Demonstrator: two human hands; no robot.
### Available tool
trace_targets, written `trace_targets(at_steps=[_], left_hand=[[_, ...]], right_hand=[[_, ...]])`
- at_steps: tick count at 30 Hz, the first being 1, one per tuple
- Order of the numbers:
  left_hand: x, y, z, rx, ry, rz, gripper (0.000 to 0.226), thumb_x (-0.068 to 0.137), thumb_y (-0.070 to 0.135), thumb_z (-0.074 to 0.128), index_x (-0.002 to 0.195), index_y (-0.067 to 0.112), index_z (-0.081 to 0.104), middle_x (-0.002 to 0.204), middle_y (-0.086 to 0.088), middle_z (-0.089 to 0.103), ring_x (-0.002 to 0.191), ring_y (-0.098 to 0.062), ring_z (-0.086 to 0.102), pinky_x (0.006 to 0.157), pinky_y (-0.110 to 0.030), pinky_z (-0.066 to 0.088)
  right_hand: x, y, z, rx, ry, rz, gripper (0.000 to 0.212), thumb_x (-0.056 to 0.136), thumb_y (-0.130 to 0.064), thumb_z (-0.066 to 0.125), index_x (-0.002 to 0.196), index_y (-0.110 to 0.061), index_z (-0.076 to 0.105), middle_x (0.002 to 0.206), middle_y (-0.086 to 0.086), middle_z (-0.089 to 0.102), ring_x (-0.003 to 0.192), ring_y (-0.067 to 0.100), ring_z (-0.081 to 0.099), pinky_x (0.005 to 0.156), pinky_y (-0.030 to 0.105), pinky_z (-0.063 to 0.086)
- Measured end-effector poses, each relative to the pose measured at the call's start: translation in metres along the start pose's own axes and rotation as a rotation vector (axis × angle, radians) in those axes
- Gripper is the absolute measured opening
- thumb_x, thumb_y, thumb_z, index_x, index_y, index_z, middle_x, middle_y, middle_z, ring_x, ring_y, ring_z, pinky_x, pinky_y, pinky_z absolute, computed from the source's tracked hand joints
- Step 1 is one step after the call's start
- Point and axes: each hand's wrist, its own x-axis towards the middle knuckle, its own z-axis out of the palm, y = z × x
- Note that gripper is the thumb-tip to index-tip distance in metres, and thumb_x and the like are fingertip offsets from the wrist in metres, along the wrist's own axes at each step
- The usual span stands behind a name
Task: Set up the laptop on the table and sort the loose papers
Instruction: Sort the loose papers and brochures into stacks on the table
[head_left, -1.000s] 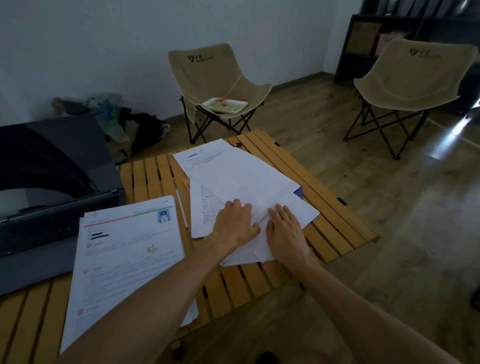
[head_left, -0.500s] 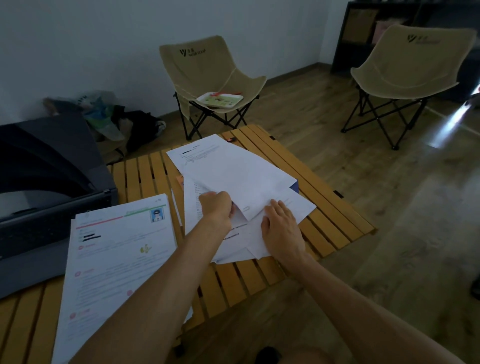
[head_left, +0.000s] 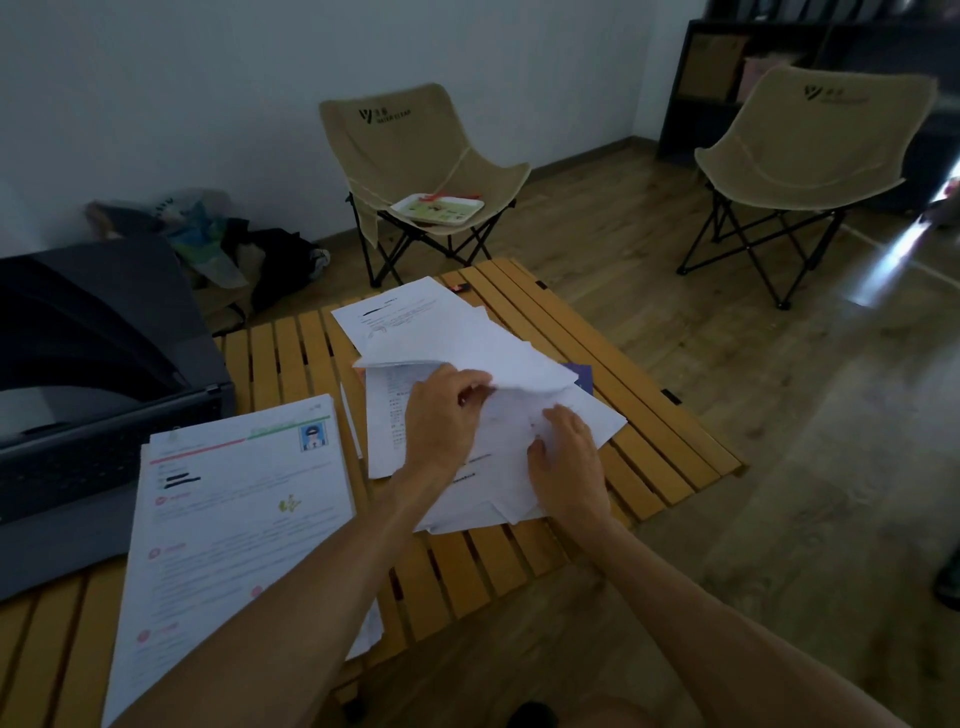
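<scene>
Two hands work the loose papers (head_left: 498, 395) — thin white sheets, fanned and overlapping on the slatted wooden table (head_left: 649, 415). Your left hand (head_left: 441, 421) pinches the near edge of the top sheet, which now curls up off the pile where half a second ago it lay lower; your right hand (head_left: 569, 467) presses flat, fingers relaxed, on the sheets beneath. The pile's long axis runs away from you, toward the beige chair (head_left: 415, 156). The dark laptop (head_left: 88, 374) sits open at left — a printed stack (head_left: 234, 519) overlaps its near corner.
</scene>
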Motion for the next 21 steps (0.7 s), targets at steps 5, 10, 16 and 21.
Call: trace_targets(at_steps=[5, 10, 16, 21], left_hand=[[0.011, 0.049, -0.078, -0.134, 0.166, 0.088, 0.017, 0.091, 0.035, 0.066, 0.102, 0.022, 0.071, 0.086, 0.004, 0.053, 0.078, -0.01, 0.052, 0.066, -0.026, 0.049], [0.011, 0.067, -0.184, -0.142, 0.381, 0.121, 0.024, 0.093, 0.028, 0.066, 0.074, 0.02, 0.054, 0.081, 0.002, 0.041, 0.068, 0.0, 0.041, 0.063, -0.01, 0.035], [0.014, 0.005, -0.287, -0.165, 0.508, -0.222, 0.023, 0.096, 0.029, 0.055, 0.087, 0.008, 0.061, 0.085, 0.0, 0.065, 0.074, -0.005, 0.058, 0.064, -0.024, 0.05], [-0.018, -0.096, -0.292, -0.059, 0.348, -0.645, 0.02, 0.096, 0.019, 0.05, 0.082, 0.006, 0.056, 0.079, -0.006, 0.056, 0.072, -0.021, 0.054, 0.058, -0.028, 0.041]], right_hand=[[0.0, -0.024, -0.015, 0.189, 0.018, 0.173, 0.081, 0.088, -0.04, 0.071, 0.152, -0.02, 0.026, 0.152, 0.002, 0.035, 0.138, 0.022, 0.036, 0.11, 0.045, 0.04], [0.002, -0.093, -0.031, 0.524, -0.163, 0.043, 0.066, 0.083, -0.043, 0.077, 0.141, -0.03, 0.047, 0.141, -0.013, 0.054, 0.131, 0.007, 0.049, 0.111, 0.039, 0.042], [-0.04, -0.167, -0.013, 0.724, -0.57, 0.019, 0.01, 0.093, -0.011, 0.067, 0.087, -0.005, 0.069, 0.095, 0.009, 0.075, 0.091, 0.026, 0.073, 0.083, 0.044, 0.061], [-0.079, -0.183, 0.041, 0.457, -0.758, 0.153, 0.013, 0.098, -0.01, 0.058, 0.097, -0.005, 0.069, 0.097, 0.006, 0.075, 0.085, 0.019, 0.074, 0.067, 0.031, 0.062]])
